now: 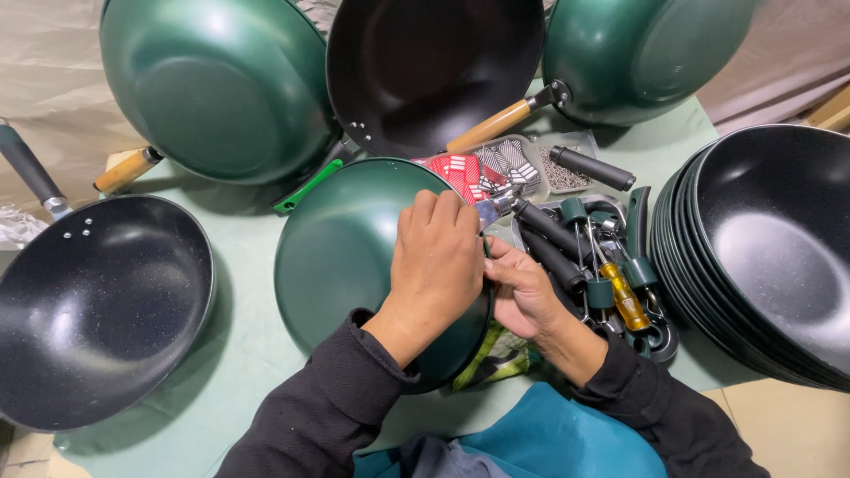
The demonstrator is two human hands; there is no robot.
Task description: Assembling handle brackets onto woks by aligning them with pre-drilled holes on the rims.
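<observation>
The fingers (434,208) of the left hand (436,265) are curled together and pressed over the right rim of an upturned green wok (345,257), which lies bottom-up in the middle of the table (239,336), right in front of the person. The right hand (522,292) sits just beside it, its fingers bent and tucked against the wok's edge under the left palm; whether they pinch anything cannot be told, as the left hand covers the spot. A black handle (544,226) with a metal neck points in towards the fingertips from the right.

Just right of the hands lies a heap of loose black and green handles (575,257), a yellow-handled screwdriver (624,296) and a clear tray of small screws (562,173). Red and grey patterned packets (478,168) lie behind the fingers. At far right stands a stack of nested woks (761,257), black inside. A black-lined wok (93,305) with a dark handle rests at left. Behind, two green woks with wooden handles (221,84) (637,53) and a black-lined one (434,62) lean up.

Both wrists bend inward, forearms in black sleeves (328,407) coming from the bottom edge, over a teal garment (549,438). A green patterned cloth (500,354) peeks from under the wok, mostly hidden.
</observation>
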